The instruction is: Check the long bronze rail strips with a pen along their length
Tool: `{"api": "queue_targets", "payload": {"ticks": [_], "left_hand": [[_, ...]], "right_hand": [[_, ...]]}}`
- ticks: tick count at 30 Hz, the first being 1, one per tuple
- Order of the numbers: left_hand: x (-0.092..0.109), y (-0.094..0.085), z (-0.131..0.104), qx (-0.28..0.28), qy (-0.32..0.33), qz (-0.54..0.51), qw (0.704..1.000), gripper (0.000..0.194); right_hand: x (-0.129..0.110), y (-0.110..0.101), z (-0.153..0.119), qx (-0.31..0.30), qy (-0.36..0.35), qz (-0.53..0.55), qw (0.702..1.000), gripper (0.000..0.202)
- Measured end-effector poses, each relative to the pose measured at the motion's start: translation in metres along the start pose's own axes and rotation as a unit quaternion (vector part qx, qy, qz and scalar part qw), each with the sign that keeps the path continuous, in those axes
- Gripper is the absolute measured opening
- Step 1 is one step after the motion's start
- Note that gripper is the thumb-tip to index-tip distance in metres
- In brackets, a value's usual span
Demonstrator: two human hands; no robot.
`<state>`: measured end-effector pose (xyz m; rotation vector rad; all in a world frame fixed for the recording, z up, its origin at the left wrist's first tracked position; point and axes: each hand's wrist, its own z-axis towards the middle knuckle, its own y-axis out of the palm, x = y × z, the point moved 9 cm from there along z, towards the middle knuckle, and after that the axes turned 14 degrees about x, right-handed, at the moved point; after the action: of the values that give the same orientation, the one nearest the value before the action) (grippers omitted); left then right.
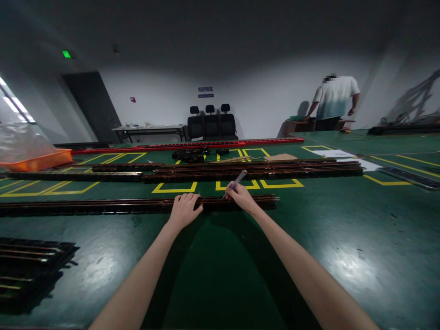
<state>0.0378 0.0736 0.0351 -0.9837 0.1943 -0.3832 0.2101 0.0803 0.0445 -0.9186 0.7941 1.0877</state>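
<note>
A long dark strip with copper-coloured rails (113, 206) lies across the green table (220, 275). My left hand (184, 208) rests on the strip near its right part, fingers bent over its far edge and thumb apart. Just to the right, my right hand (239, 195) is closed around a slim pen-like tool (239, 178). The tool leans up to the right, and its thin tip points down at the strip. Whether the tip touches the strip is too small to tell.
Behind lies a bundle of similar strips (254, 169), with black parts (190, 155) beyond. More strips (30, 256) sit at the near left. An orange basket (51, 159) holds clear plastic. Papers (332, 153) lie at the right. A person (335, 98) stands in the back.
</note>
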Motion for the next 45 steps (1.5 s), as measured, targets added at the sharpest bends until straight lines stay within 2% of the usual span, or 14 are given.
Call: {"api": "queue_targets", "payload": {"ticks": [8,16,23,28,39,45], "left_hand": [[0.000,0.001,0.000,-0.016,-0.001,0.000,1.000,0.039],[0.000,0.002,0.000,-0.015,-0.002,-0.002,1.000,0.039],[-0.001,0.003,0.000,0.033,0.018,0.015,0.999,0.038],[-0.001,0.004,0.001,0.030,0.020,0.011,0.999,0.036],[0.012,0.004,0.004,0.026,0.062,-0.015,0.998,0.033],[0.017,0.004,0.004,0.026,0.072,-0.029,0.997,0.036]], "right_hand": [[-0.005,-0.001,-0.002,-0.007,-0.027,-0.020,0.999,0.014],[-0.009,-0.011,-0.003,0.023,-0.035,-0.032,0.999,0.019],[-0.002,-0.005,0.000,0.010,-0.036,0.009,0.999,0.018],[0.001,-0.007,0.001,0.005,-0.040,0.019,0.999,0.020],[0.002,-0.013,-0.002,0.021,-0.022,0.060,0.998,0.028],[-0.003,-0.016,-0.005,0.013,-0.025,0.038,0.999,0.027]]}}
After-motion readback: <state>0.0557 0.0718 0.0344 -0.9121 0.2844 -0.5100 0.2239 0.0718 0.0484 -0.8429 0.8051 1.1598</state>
